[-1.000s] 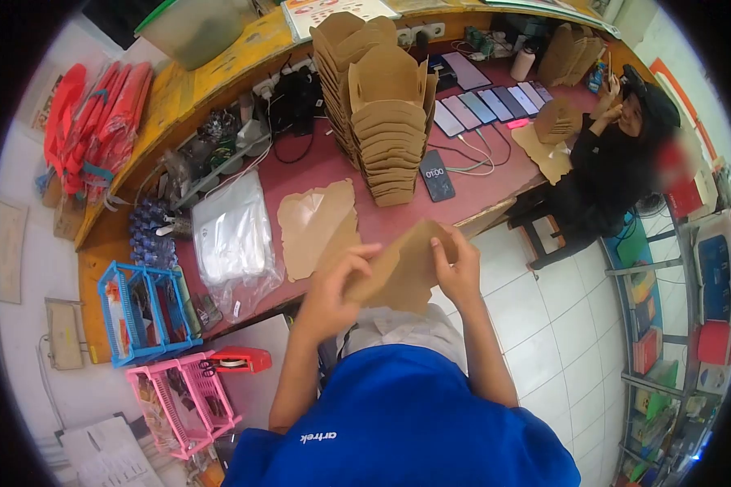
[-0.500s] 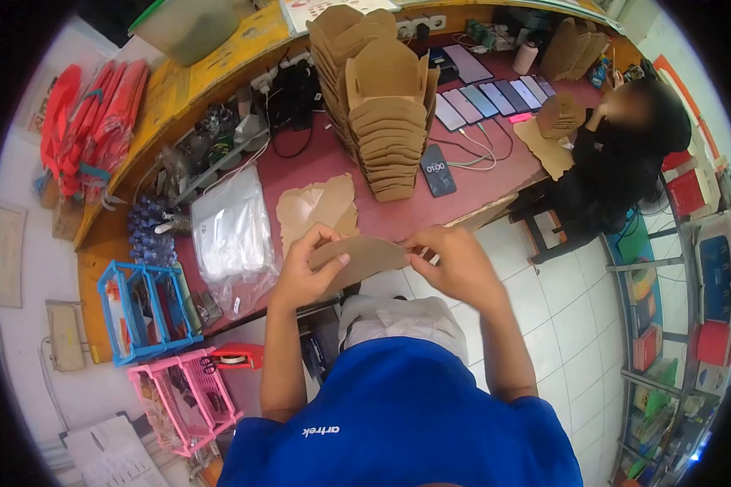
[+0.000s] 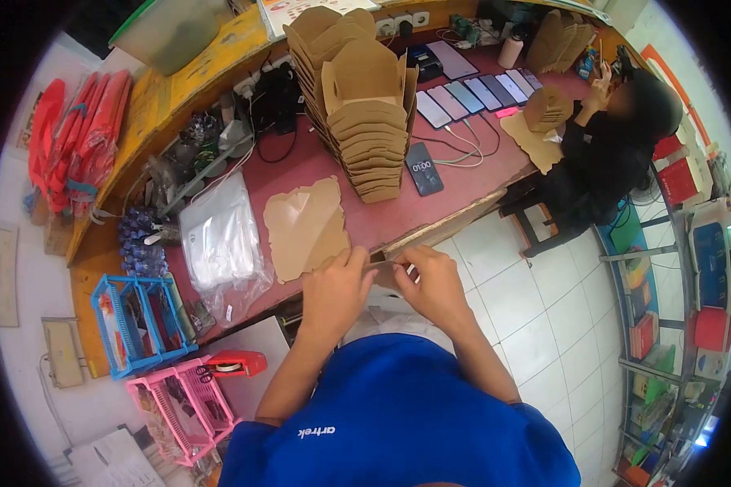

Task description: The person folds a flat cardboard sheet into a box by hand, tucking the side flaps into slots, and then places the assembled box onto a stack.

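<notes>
Beside a red-topped bench, just in front of its near edge, bringing both hands together above the lap and holding a small visible strip of brown cardboard piece between them. Gripping the left end in the left hand, with the grip almost closed, fingers bending toward the bench and thumb lying along the inner side. Pinching the right end in the right hand between thumb and curled fingers, with that grip also narrowing to the card's thickness. Angling both forearms inward from the sides, elbows spreading wide, backs of the hands turning up. Presenting the piece nearly edge-on, partly hiding behind fingers, so not showing its full shape.

Beyond the left hand, lying flat on the bench: a brown cardboard sheet, with clear plastic bags resting to its left. Farther back, rising in a tall nested pile: open cardboard boxes. Lying just right of the pile: a dark phone, displaying 00:10. Lining up farther right: several phones. Sitting at the bench's far right: another person in black. Standing at lower left: a blue basket and a pink basket, with a red tape dispenser adjoining the pink one.
</notes>
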The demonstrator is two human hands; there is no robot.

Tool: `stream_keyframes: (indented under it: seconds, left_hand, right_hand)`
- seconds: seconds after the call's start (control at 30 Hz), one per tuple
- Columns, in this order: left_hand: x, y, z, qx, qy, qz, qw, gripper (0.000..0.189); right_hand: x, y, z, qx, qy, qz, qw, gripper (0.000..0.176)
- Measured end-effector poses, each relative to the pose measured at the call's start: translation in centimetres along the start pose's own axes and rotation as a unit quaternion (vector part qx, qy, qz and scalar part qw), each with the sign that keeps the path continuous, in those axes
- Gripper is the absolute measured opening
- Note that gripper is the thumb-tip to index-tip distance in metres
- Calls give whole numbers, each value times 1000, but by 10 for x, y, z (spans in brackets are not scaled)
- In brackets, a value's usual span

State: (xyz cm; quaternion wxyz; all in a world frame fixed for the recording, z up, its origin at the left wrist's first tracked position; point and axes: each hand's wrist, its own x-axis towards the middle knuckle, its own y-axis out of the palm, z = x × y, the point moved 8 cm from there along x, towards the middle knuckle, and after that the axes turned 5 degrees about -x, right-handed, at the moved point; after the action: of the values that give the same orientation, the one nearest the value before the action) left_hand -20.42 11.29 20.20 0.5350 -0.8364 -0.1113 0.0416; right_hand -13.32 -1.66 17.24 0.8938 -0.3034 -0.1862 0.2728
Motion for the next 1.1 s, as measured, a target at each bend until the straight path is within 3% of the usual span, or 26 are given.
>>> stream_keyframes:
  seconds: [0.27,0.4,0.47,0.57,0.6,0.67,0.77,0.9,1.0,1.07,1.1]
  left_hand:
    - [8,18,-2,-208,-12,-74,975,15]
    - [11,17,8,-235,-22,-76,969,17]
    - [14,15,16,-263,-14,-49,963,19]
    - [16,10,21,-269,50,-9,962,20]
    - [17,7,25,-268,50,-10,962,20]
    - [18,5,22,-266,94,22,959,19]
    - [18,3,27,-316,51,33,947,19]
    - [18,-7,22,-371,23,85,925,17]
    - [17,-16,5,-270,88,56,957,14]
    - [19,-28,3,-253,122,-67,957,9]
    - [20,-25,3,-252,130,-66,957,9]
  right_hand:
    - [4,-7,-5,62,74,-85,992,14]
    - [3,-6,-4,67,35,-90,993,13]
    - [3,2,-7,251,69,-31,965,16]
    - [7,7,-17,219,35,41,974,21]
    - [11,5,-16,219,34,41,974,21]
    - [17,-6,1,165,-53,13,985,20]
    - [17,9,-13,176,9,44,983,18]
    - [12,12,-17,191,25,7,981,17]
    - [13,3,8,105,-8,5,994,15]
    - [16,-12,22,109,-36,-55,992,12]
    - [17,-13,23,107,-36,-63,992,12]
